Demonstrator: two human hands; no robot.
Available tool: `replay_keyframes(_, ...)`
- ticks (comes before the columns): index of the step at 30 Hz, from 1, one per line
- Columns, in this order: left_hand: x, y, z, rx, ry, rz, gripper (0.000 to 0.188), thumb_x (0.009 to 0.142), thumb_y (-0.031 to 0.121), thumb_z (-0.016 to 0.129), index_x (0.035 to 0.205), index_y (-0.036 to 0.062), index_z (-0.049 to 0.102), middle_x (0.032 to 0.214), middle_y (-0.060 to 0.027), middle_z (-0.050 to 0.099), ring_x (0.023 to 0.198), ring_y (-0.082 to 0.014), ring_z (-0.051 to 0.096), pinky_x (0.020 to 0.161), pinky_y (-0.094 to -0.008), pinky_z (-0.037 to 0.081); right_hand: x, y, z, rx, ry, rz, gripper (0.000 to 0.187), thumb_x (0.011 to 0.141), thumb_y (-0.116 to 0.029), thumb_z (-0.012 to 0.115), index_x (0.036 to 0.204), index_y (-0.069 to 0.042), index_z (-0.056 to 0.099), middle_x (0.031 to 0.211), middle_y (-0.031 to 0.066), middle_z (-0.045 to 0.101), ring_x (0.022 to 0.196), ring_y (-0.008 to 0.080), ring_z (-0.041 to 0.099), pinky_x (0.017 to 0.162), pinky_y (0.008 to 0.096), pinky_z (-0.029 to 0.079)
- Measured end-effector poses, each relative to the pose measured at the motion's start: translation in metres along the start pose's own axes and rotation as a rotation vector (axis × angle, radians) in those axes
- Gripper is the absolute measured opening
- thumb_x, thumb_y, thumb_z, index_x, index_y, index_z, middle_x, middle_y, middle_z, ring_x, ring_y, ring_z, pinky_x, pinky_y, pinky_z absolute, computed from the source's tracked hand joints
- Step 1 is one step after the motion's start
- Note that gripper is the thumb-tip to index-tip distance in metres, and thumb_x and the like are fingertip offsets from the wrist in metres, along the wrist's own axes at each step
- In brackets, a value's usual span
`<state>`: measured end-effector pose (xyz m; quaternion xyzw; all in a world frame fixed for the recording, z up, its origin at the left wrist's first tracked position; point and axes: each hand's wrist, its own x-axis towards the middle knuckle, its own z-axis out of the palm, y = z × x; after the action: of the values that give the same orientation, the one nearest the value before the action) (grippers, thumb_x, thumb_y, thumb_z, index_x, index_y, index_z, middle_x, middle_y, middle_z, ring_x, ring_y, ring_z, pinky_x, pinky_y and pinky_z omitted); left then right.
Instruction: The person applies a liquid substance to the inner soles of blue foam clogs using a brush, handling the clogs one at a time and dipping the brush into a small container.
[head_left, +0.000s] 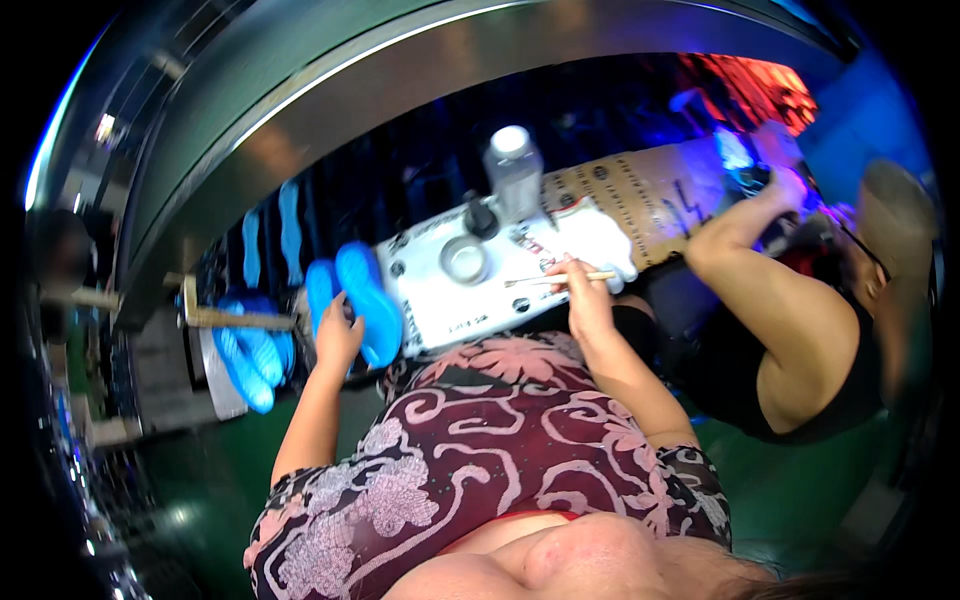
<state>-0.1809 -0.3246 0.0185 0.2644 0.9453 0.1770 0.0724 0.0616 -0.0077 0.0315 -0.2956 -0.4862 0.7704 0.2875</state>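
Observation:
Two blue shoe soles (368, 300) lie side by side at the left edge of a white printed board (425, 310). My left hand (338, 338) is at the left-hand sole, its fingers bent over it; its exact grip is partly hidden. In my right hand (588, 300) is a thin, light-handled brush (535, 281), held nearly level above the board. A small round bowl (464, 260) with pale contents stands left of the brush. Behind it are a small black bottle (481, 217) and a clear bottle with a white cap (514, 180). White cloth or paper (598, 238) lies right of the bowl.
More blue soles (248, 350) rest at the left by a wooden bar (235, 319). Beyond the board runs a dark conveyor (400, 175) under a metal frame (330, 95). Brown printed cardboard (630, 195) extends right, where a co-worker's arm (770, 280) reaches in close to me.

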Motion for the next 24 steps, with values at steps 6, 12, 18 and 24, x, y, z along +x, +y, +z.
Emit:
replay_keyframes(6, -0.022, -0.011, 0.032, 0.173, 0.015, -0.036, 0.024, 0.073, 0.017, 0.058, 0.092, 0.0016, 0.057, 0.088, -0.0202, 0.061, 0.078, -0.0377, 0.06, 0.071, -0.045, 0.049, -0.004, -0.005, 0.026, -0.117, -0.024, 0.003, 0.032, 0.094, -0.024, 0.049, 0.078, 0.002, 0.059, 0.071, 0.0068, 0.057, 0.062, 0.0118, 0.049, 0.061, 0.0241, 0.04)
replay_keyframes(12, -0.004, -0.006, 0.015, 0.003, -0.064, -0.174, 0.028, 0.073, 0.019, 0.059, 0.093, -0.0001, 0.052, 0.077, -0.0229, 0.062, 0.072, -0.0388, 0.061, 0.066, -0.0466, 0.049, 0.0, -0.002, 0.028, -0.119, -0.013, 0.014, 0.032, 0.094, -0.025, 0.049, 0.081, 0.002, 0.06, 0.073, 0.006, 0.058, 0.064, 0.0109, 0.05, 0.063, 0.0236, 0.04)
replay_keyframes(18, -0.005, -0.017, 0.013, -1.41, -0.377, -0.625, 0.022, 0.08, 0.016, 0.054, 0.095, 0.0007, 0.052, 0.069, -0.0038, 0.057, 0.047, -0.0096, 0.048, 0.039, -0.0188, 0.036, 0.002, 0.002, 0.029, -0.162, -0.066, 0.028, 0.031, 0.094, -0.025, 0.048, 0.08, 0.001, 0.06, 0.072, 0.0059, 0.056, 0.066, 0.0119, 0.048, 0.065, 0.0247, 0.039)
replay_keyframes(24, -0.03, 0.044, -0.004, -1.658, -0.321, -0.434, 0.038, 0.08, 0.016, 0.055, 0.114, 0.0039, 0.045, 0.091, -0.0087, 0.059, 0.061, -0.0132, 0.056, 0.044, -0.0216, 0.041, -0.001, -0.017, 0.044, -0.241, -0.142, -0.053, 0.035, 0.094, -0.026, 0.048, 0.079, 0.003, 0.061, 0.071, 0.0073, 0.057, 0.067, 0.0127, 0.05, 0.065, 0.025, 0.04)
